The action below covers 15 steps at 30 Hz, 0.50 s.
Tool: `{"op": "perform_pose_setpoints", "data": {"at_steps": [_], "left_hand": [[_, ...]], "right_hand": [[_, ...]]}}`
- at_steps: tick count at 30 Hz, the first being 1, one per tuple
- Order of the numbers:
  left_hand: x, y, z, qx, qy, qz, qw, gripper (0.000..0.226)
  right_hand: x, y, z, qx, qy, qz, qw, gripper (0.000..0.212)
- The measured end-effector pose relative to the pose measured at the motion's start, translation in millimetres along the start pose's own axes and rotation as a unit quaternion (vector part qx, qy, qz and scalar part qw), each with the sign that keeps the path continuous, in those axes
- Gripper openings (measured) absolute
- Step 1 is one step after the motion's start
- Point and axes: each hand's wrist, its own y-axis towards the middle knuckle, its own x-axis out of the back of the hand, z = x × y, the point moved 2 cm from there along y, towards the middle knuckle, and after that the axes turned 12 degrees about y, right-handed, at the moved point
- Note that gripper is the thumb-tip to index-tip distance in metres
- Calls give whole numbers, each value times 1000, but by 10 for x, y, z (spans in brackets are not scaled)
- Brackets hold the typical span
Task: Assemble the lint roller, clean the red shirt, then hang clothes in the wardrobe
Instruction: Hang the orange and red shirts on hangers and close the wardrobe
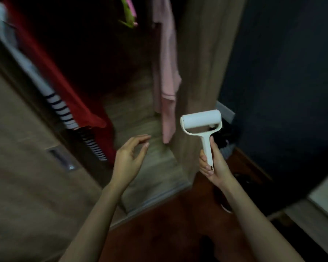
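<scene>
My right hand (213,163) grips the handle of a white lint roller (201,121), held upright with the roll on top, in front of the wardrobe's wooden side panel (199,63). My left hand (130,157) hovers empty with fingers apart and slightly curled, just in front of the open wardrobe. Inside the wardrobe hang a red shirt (64,84), a white garment with dark stripes (64,112) to its left, and a pink garment (167,72) at the right. The image is blurred.
A green and pink hanger (129,14) hangs at the top of the wardrobe. The wardrobe's sliding door (27,167) with a recessed handle (62,156) fills the left. A dark blue wall (282,72) stands at the right. Dark items lie on the red-brown floor (169,224).
</scene>
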Motion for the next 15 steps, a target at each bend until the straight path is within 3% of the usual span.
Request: {"op": "perform_pose_setpoints", "data": {"at_steps": [7,15], "left_hand": [[-1260,-103,-919,-41,-134,188,972,22],[-2867,-503,-2257,-73,-192,345,916,24]], "right_hand": [[1173,-1292,387,117,26,-173,977,64],[2570,-2645,742,193,64,-379,903,65]]}}
